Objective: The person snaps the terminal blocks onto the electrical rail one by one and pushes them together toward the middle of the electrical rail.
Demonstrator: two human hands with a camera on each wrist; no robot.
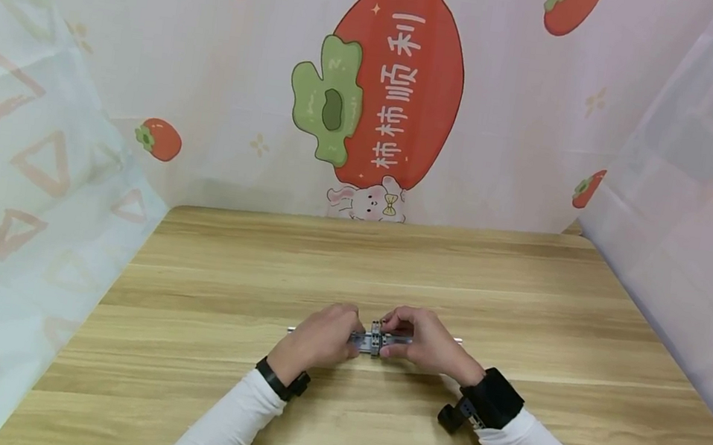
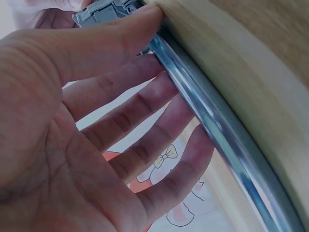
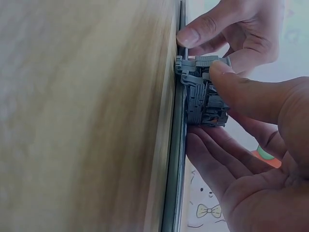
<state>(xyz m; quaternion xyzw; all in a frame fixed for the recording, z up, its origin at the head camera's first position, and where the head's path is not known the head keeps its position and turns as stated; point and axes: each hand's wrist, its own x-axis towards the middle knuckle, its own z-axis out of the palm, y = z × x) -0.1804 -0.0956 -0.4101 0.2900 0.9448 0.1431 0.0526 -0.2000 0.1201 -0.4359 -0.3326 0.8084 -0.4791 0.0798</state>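
A silvery metal DIN rail (image 1: 291,330) lies left to right along the wooden table, both its ends showing past the hands. Grey terminal blocks (image 3: 205,104) sit upright on it near the middle, between the two hands. My left hand (image 1: 321,334) grips the rail just left of the blocks, thumb on the near side and fingertips along the far edge, as the left wrist view shows. With thumb and fingers, my right hand (image 1: 427,343) pinches the blocks from the right. Its palm hides part of the rail in the head view.
The wooden table (image 1: 223,258) runs back to a white cloth (image 1: 239,87) printed with persimmons and a rabbit. More cloth hangs at the left and right sides. Each wrist wears a black strap (image 1: 496,397).
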